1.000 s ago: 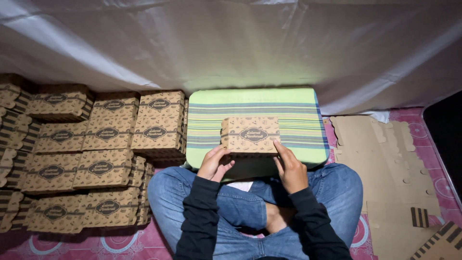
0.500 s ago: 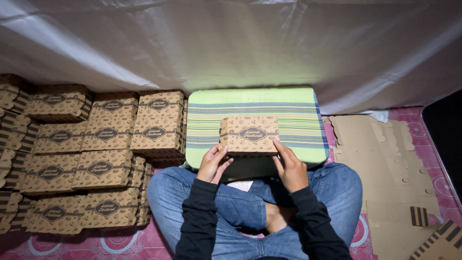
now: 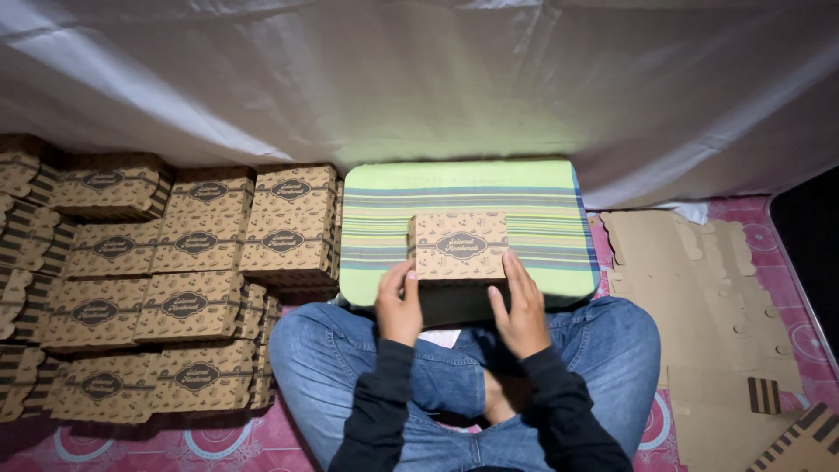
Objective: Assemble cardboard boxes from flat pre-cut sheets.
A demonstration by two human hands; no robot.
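Brown box [image 3: 461, 246] mid frame on striped bench [image 3: 542, 214]; left hand [image 3: 398, 303], right hand [image 3: 521, 308] open, touching its near edge.

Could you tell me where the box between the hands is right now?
Mid-frame, the box sits on the striped cushion, near its front edge, right of the stacked boxes.
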